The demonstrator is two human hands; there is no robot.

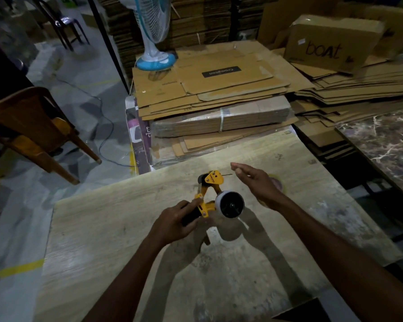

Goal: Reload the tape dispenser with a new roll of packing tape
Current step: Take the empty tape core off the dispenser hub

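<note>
A yellow tape dispenser point(210, 189) with a black handle is held above the pale wooden table point(126, 240). My left hand point(176, 220) is shut on its handle. On its spindle sits a spool point(229, 204) with a white rim and a dark centre. My right hand point(254, 180) hovers just right of the dispenser's head, fingers close together, holding nothing that I can make out. A roll of tape point(277, 183) lies on the table behind my right hand, mostly hidden by it.
Stacks of flattened cardboard point(209, 89) lie beyond the table's far edge. A "boat" box point(330, 43) stands at back right, a blue-and-white fan point(154, 38) at back centre. A brown plastic chair point(33, 126) stands at left. A marbled surface point(386, 140) is at right.
</note>
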